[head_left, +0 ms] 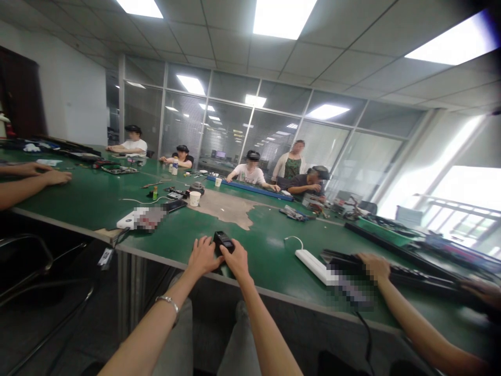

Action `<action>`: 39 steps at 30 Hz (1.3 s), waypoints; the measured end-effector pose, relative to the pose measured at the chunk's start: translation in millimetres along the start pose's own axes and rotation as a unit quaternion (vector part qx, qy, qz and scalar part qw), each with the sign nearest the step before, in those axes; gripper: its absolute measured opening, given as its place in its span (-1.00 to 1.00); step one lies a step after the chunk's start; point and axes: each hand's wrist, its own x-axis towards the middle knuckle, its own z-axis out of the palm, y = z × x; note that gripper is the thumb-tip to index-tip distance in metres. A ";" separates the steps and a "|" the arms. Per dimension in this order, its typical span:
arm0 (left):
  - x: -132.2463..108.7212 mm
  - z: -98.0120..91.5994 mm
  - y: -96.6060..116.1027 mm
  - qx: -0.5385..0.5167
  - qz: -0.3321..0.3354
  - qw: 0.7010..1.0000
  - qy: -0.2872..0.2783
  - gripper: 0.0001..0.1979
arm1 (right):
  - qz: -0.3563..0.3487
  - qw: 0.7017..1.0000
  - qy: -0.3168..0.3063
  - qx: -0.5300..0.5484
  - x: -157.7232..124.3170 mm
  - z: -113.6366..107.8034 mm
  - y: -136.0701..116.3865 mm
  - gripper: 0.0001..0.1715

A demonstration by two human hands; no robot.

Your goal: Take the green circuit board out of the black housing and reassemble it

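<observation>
Along the near edge of the green desk (266, 261), the right hand (236, 261) closes its grip on a small black device (224, 241), while the left hand (202, 256) lies open just beside it.
</observation>
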 end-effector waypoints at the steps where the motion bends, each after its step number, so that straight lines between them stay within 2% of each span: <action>1: 0.2 1.1 -0.6 -0.002 0.001 1.000 0.003 -0.43 | 0.000 1.000 0.002 0.004 -0.5 0.1 -0.1 -0.39; 7: 0.7 2.9 -2.1 -0.010 0.007 1.000 0.011 -0.36 | 0.008 0.998 0.038 0.041 7.5 -5.7 -3.2 -0.48; 12: -0.1 2.2 -1.1 -0.016 0.002 1.000 0.013 -0.31 | 0.023 0.994 0.082 0.067 21.3 -20.3 0.6 -0.38; 16: -0.2 2.5 -1.2 -0.015 0.005 1.000 0.023 -0.28 | 0.042 0.993 0.097 0.054 25.4 -31.5 14.2 -0.35; 22: 0.9 3.0 -0.4 0.003 -0.007 1.000 0.013 -0.24 | 0.075 0.993 0.089 -0.005 14.1 -30.5 42.3 -0.34; 27: 1.5 3.8 -0.6 0.023 -0.013 1.000 0.014 -0.23 | 0.065 0.995 0.068 -0.031 3.0 -21.9 53.7 -0.26; 34: 1.7 6.0 -2.4 0.021 -0.008 1.000 0.022 -0.26 | 0.087 0.992 0.085 -0.012 5.9 -26.7 52.0 -0.31; 39: 1.6 6.5 -1.6 0.019 -0.011 0.999 0.026 -0.28 | 0.077 0.992 0.092 0.037 14.5 -29.5 33.4 -0.31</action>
